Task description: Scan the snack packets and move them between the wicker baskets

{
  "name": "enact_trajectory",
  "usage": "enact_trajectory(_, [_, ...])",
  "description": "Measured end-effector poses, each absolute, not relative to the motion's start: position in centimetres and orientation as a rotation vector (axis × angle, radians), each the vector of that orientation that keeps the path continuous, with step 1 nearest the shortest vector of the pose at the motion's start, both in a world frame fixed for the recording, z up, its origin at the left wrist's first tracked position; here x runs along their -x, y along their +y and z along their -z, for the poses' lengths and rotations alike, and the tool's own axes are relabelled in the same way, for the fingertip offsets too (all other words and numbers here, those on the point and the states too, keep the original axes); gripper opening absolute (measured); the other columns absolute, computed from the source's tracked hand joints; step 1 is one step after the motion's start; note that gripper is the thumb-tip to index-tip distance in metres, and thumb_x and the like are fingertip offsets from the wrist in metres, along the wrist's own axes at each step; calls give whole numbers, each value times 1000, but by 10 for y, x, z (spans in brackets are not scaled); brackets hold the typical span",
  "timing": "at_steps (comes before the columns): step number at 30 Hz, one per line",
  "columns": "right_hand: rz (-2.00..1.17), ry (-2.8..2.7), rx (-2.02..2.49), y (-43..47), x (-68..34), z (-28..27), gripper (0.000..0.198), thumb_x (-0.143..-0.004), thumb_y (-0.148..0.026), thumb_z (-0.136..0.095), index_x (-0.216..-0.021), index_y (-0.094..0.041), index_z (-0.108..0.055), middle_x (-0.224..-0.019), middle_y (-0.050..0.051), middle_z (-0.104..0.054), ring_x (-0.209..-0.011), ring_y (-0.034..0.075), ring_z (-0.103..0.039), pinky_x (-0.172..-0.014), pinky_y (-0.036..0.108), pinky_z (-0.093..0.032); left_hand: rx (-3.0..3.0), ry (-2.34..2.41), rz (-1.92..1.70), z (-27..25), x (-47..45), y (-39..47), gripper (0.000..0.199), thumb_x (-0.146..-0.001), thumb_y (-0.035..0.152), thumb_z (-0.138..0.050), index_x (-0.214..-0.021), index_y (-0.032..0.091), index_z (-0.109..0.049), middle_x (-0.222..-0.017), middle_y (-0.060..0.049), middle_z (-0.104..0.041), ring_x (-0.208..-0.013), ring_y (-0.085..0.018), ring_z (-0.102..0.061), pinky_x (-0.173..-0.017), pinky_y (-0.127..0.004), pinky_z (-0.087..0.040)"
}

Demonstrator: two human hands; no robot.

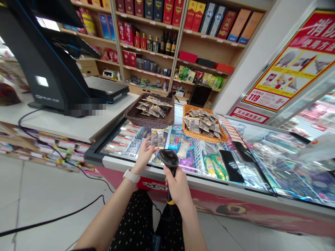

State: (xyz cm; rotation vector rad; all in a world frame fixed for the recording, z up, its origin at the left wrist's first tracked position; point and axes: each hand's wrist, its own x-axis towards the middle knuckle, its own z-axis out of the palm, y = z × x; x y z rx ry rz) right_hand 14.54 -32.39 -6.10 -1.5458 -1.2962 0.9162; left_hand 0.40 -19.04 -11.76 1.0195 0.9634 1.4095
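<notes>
One black barcode scanner (pixel 169 157) nearest, in the right hand (pixel 180 184), grip wrapped around the handle, at the near edge of a glass-topped freezer (pixel 115 164). Slightly left and farther, left hand (pixel 143 155), grip partly curled, thumb and forefinger at the edge of a small grey-brown packet (pixel 157 138); cannot tell a firm pinch from a mere touch. Packet just beyond the scanner's head. Possible slip onto the freezer from too loose a hold, or a knock from the scanner's head (so close by). Farther right, two dark phones (pixel 231 166) flat on the freezer, exposed to any careless swing. Beyond, dark brown basket (pixel 146 121) left, orange basket (pixel 204 137) right, both with similar packets (pixel 201 122); likely spill from the orange basket after a bump, given the heap. Farthest, shelves (pixel 196 48) of boxes (pixel 169 12) and bottles (pixel 168 43).
</notes>
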Motion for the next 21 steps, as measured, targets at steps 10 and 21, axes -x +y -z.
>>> enact_trajectory(10, [-933, -898, 1563, -348, -205, 66, 51, -86, -72, -62, -85, -20, -61, -55, -4, -55, -44, 16, -53, -42, 26, -46, -930, 552, -1277, 13, -128, -94, 55, -82, 14, -75, -135, 14, -62, -99, -6, -74, -85, -13, -71, -95, -34, -57])
enact_trajectory(21, [-839, -725, 1592, -357, -250, 72, 59, -79, -78, -67, -84, -19, -65, -54, -2, -56, -43, 17, -54, -39, 28, -49, -849, 745, -1162, -18, -252, -16, 52, -77, 2, -75, -126, 6, -59, -107, -16, -71, -96, -19, -72, -95, -30, -55])
